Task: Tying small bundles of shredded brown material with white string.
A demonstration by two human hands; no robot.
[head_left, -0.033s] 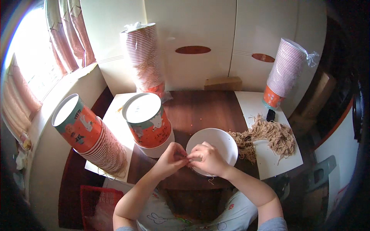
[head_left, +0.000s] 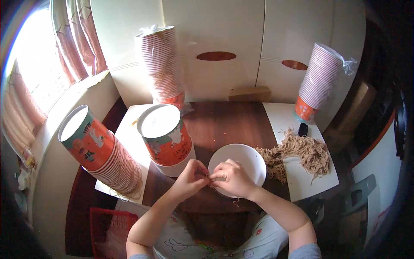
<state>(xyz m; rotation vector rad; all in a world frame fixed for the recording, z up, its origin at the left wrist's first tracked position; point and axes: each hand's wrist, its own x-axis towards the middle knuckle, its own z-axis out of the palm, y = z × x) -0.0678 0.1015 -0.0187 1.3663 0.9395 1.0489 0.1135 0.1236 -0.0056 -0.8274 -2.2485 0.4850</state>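
My left hand (head_left: 192,177) and my right hand (head_left: 233,177) meet fingertip to fingertip over the near left rim of a white bowl (head_left: 259,169). Both are closed in a pinch on a thin tan string, mostly hidden by the fingers. A loose end of the string (head_left: 236,201) dangles below my right hand. Just left of my left hand, an orange and green paper bucket (head_left: 170,144) stands upside down on a white base. Right of the bowl lies a tangled heap of tan strings (head_left: 308,153).
At left leans a stack of nested paper buckets (head_left: 97,144) with strings round its rims. Wrapped bucket stacks stand at the back left (head_left: 159,64) and back right (head_left: 319,80). A small black object (head_left: 303,129) lies behind the heap. The brown table (head_left: 233,121) has white side panels.
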